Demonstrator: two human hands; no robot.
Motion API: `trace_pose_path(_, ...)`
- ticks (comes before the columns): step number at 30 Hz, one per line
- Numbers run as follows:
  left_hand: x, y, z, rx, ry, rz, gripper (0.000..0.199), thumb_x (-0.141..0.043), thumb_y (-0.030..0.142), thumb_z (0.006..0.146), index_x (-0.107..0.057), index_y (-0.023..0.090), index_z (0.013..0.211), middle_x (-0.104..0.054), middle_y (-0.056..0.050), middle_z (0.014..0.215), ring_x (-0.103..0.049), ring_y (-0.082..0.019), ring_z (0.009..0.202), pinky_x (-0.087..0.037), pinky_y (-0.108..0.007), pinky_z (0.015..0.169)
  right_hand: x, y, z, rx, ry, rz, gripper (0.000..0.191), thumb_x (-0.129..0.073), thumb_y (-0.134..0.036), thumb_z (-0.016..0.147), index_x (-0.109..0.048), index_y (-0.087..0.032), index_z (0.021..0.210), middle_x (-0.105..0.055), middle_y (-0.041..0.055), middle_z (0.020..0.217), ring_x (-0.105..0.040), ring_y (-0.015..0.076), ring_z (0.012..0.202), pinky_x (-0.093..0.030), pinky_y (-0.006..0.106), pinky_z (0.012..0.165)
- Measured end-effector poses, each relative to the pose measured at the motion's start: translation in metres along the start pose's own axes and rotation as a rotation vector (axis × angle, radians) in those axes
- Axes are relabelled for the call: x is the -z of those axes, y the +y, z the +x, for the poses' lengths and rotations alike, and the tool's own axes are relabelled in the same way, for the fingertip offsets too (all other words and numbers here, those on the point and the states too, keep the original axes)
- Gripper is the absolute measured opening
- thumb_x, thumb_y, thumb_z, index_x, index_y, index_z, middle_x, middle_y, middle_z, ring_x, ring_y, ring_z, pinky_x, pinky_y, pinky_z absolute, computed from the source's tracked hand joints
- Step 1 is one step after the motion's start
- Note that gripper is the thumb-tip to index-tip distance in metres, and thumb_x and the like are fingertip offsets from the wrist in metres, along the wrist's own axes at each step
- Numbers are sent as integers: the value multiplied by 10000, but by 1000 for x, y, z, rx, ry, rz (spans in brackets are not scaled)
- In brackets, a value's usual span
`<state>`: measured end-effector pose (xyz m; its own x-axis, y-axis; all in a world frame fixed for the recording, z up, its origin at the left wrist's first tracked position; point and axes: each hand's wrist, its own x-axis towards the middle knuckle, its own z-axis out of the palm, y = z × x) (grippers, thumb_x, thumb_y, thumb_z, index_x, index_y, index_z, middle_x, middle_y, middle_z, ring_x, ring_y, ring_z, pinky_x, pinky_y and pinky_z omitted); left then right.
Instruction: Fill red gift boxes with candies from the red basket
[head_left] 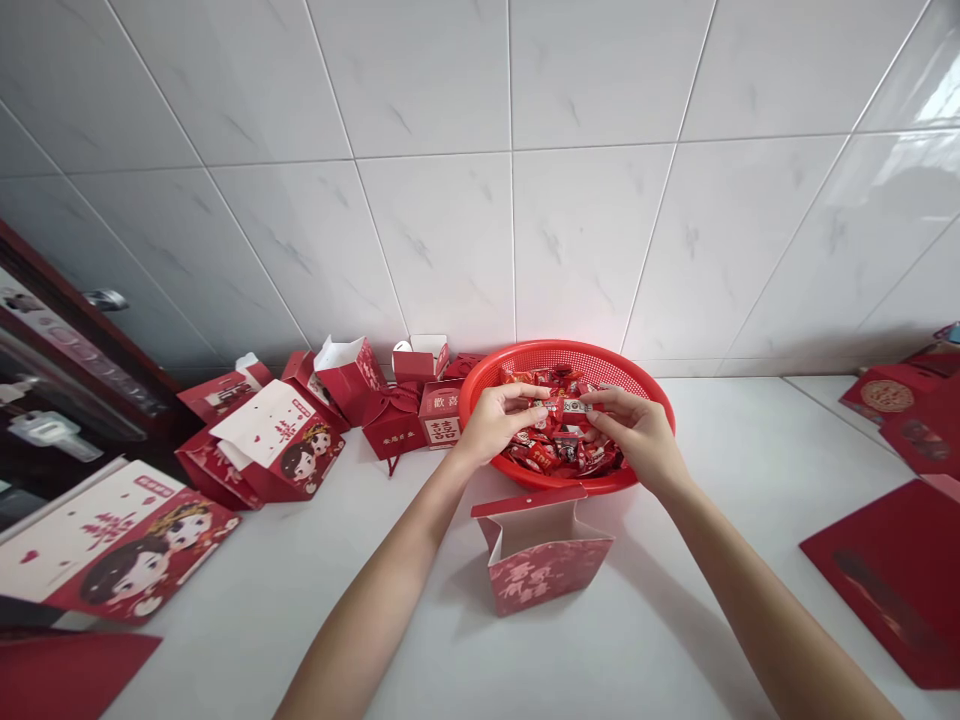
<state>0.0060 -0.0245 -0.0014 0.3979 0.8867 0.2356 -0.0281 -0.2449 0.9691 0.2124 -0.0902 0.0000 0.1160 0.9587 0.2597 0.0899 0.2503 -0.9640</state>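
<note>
Over a red plastic basket [660, 400], my left hand [501, 418] and my right hand [634, 430] pinch the two ends of one wrapped candy [564, 408], which has a red and white wrapper. Beneath it, the basket holds a heap of wrapped candies [551, 455], mostly red. Just in front of the basket stands a red paper gift box [551, 575] with pale lettering. Its top is open toward me, and no contents show inside. Both forearms reach past this box, one on each side.
Several red and white gift boxes [277, 440] stand at the left, some with cartoon figures. A larger box [120, 545] lies nearer me. Red envelopes [900, 570] lie at the right. Behind rises a tiled wall [585, 230]; a dark cabinet with keys [56, 435] borders the left.
</note>
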Motion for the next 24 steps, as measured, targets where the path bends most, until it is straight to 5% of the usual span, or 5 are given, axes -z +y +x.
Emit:
trace_pose_path(8, 0, 0, 0, 7, -1, -33, 373, -896, 232, 616, -795, 164, 968, -787, -105, 1136, -727, -286, 1074, -576, -469, 985, 0, -1, -1, -6, -11, 3, 306, -811, -431, 737, -779, -208, 942, -778, 57, 838, -704, 207, 615, -618, 377, 634)
trace_pose_path(17, -1, -2, 0, -30, 56, -50, 351, -858, 243, 634, -782, 170, 969, -782, -83, 1086, -730, -257, 997, -589, -442, 936, -1, 0, 2, -14, -18, 26, 408, -858, -301, 641, -774, -213, 1031, -794, 77, 1044, -753, 243, 781, -641, 375, 686)
trace_pose_path(21, -2, 0, 0, -57, 119, -63, 315, -844, 267, 646, -779, 172, 940, -779, -78, 1081, -720, -261, 1038, -583, -409, 929, -2, 2, 2, -4, 35, 37, 358, -869, -428, 664, -782, -205, 930, -799, 81, 914, -749, 256, 797, -626, 360, 661)
trace_pose_path(24, -4, 1, 0, -50, 135, -71, 306, -840, 308, 675, -774, 177, 944, -780, -72, 1084, -725, -254, 1016, -585, -403, 917, -2, 2, 1, -7, 71, 25, 425, -865, -579, 679, -751, -196, 824, -763, 64, 749, -676, 201, 614, -581, 335, 577)
